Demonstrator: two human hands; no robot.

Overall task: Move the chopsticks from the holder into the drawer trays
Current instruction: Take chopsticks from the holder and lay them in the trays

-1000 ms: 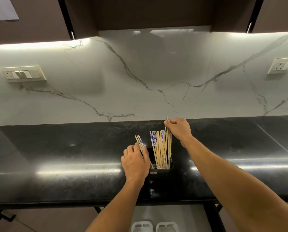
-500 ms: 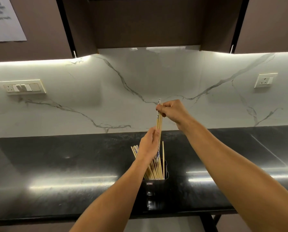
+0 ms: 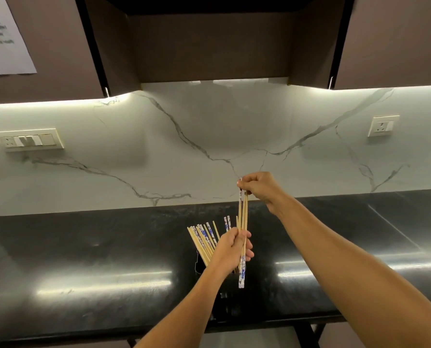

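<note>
A few wooden chopsticks (image 3: 243,217) with blue-and-white ends hang upright above the black holder (image 3: 224,292), lifted clear of it. My right hand (image 3: 262,189) pinches their top ends. My left hand (image 3: 232,249) is wrapped around their lower part. Several more chopsticks (image 3: 203,238) lean to the left in the holder, which stands near the front of the black counter and is partly hidden by my left arm. No drawer or tray is in view.
The glossy black counter (image 3: 96,259) runs across the view, with a white marble backsplash (image 3: 184,146) behind it. A switch plate (image 3: 28,140) and a socket (image 3: 383,125) are on the wall. Dark cabinets (image 3: 209,41) hang overhead.
My right hand has pulled a few chopsticks up out of the holder. My left hand rose from the holder's side and closed around the lifted sticks. The view tilted upward.
</note>
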